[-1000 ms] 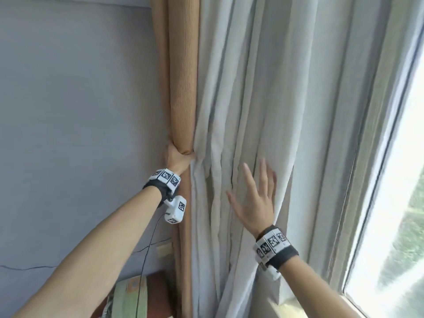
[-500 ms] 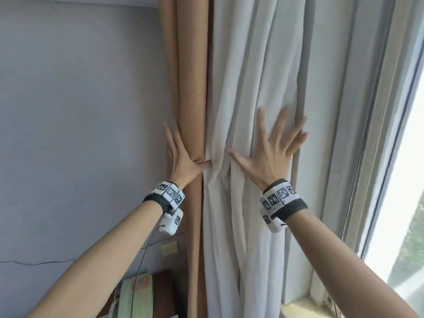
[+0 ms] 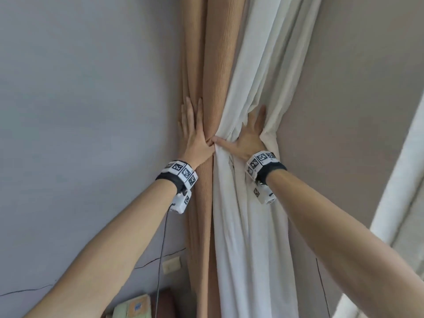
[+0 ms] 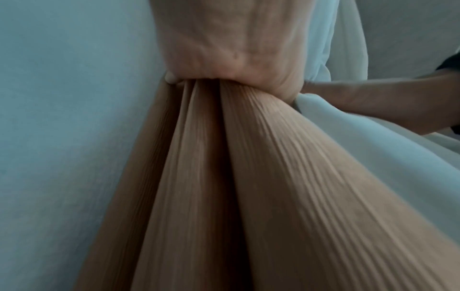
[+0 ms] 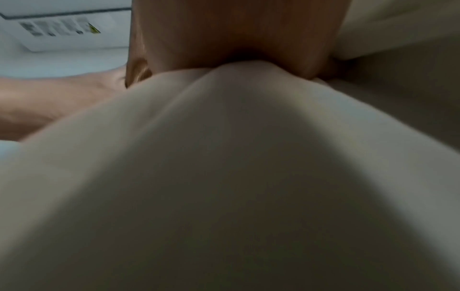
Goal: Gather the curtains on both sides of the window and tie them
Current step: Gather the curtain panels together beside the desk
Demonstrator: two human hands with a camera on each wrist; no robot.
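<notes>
The tan curtain [image 3: 213,65] and white curtain [image 3: 259,72] hang vertically, bunched side by side against the wall. The left hand [image 3: 195,136] cups tan folds, the right hand [image 3: 249,136] white ones (fingers partly buried, apparently straight), thumbs meeting between.

**Wall, corner and what sits low down**

A grey wall [image 3: 80,111] takes up the left; a beige wall [image 3: 355,111] stands to the right. Where they meet, a tan curtain [image 3: 220,65] and a white curtain [image 3: 263,65] hang side by side, touching. Low on the grey wall is a small pale plate [image 3: 171,265], with a thin dark line [image 3: 23,292] running leftward from near it. At the bottom edge, a dark red furniture top [image 3: 166,304] carries a pale green packet [image 3: 137,308]; only part of either shows.
</notes>
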